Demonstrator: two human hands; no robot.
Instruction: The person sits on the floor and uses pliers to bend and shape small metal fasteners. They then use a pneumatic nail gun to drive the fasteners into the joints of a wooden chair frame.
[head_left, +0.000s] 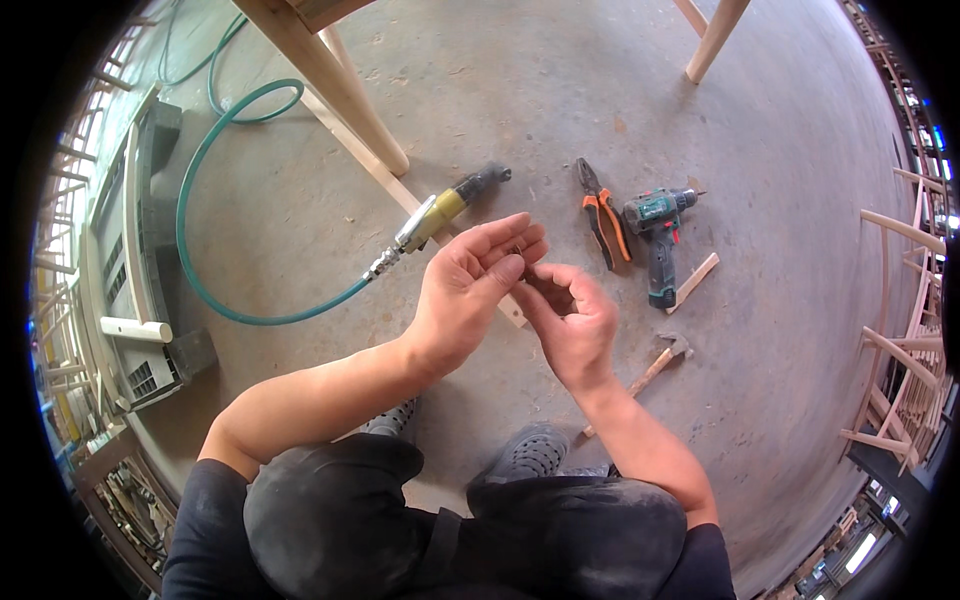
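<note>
Close together in front of my knees, my two hands meet at the fingertips over the floor. My left hand (458,290) is half cupped, its thumb pressed toward the fingers. From the other side, my right hand (580,325) pinches with thumb and forefinger, the other fingers curled. Something small and dark shows between the fingertips, too small to name. Just beyond my left hand, a yellow and black air tool (447,208) lies across a wooden strip (402,193). Beyond my right hand are orange-handled pliers (603,215) and a green cordless drill (657,240).
A hammer (660,370) lies to the right of my right forearm, and a short wood piece (694,282) lies beside the drill. A teal air hose (182,215) loops at left near a grey slotted crate (150,270). Wooden legs (365,120) stand ahead; wooden frames (900,350) are at right.
</note>
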